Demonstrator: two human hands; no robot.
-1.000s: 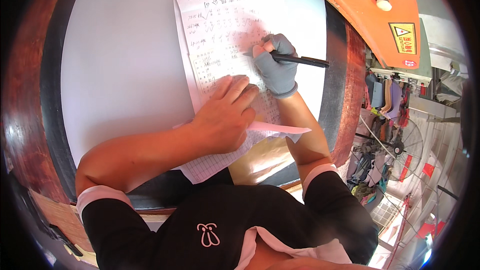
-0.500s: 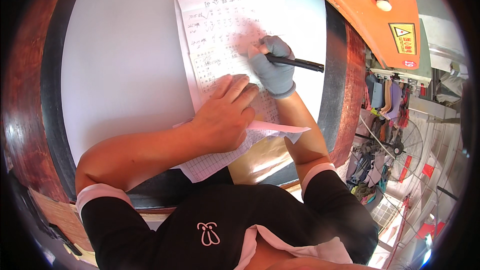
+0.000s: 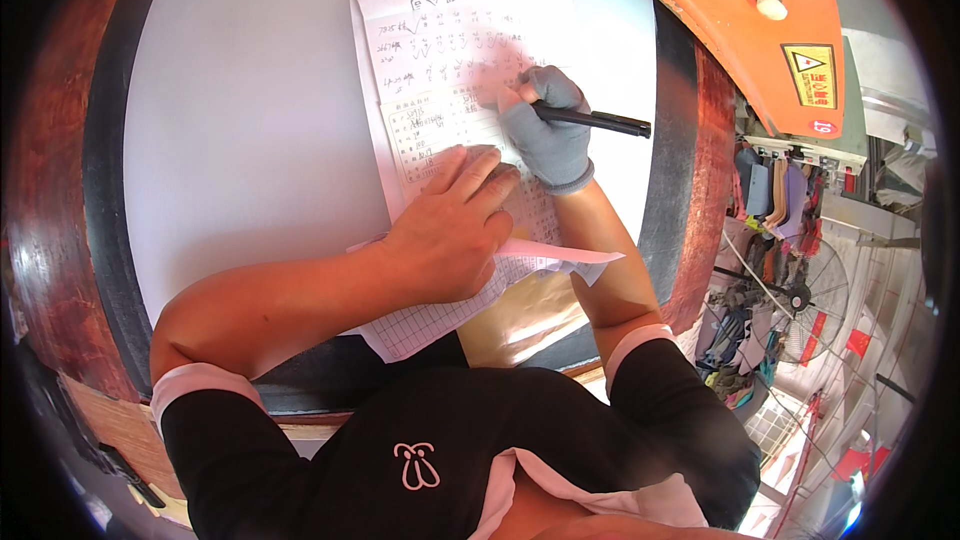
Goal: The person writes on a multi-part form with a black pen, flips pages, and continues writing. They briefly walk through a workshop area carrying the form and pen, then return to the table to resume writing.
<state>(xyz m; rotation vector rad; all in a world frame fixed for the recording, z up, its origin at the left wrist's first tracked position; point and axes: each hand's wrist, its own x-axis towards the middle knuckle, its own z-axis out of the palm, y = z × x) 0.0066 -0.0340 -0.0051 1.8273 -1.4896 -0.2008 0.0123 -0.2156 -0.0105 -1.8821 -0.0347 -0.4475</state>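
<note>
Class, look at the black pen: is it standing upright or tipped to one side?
Tipped: the black pen leans from the gloved right grip toward the picture's right, its barrel seen lengthwise.

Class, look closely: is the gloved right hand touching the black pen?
Touching: the head view shows the black pen gripped in the gloved right hand.

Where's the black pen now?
Right of centre in the head view, the black pen is in the gloved right hand, rear end pointing right past the sheet.
</note>
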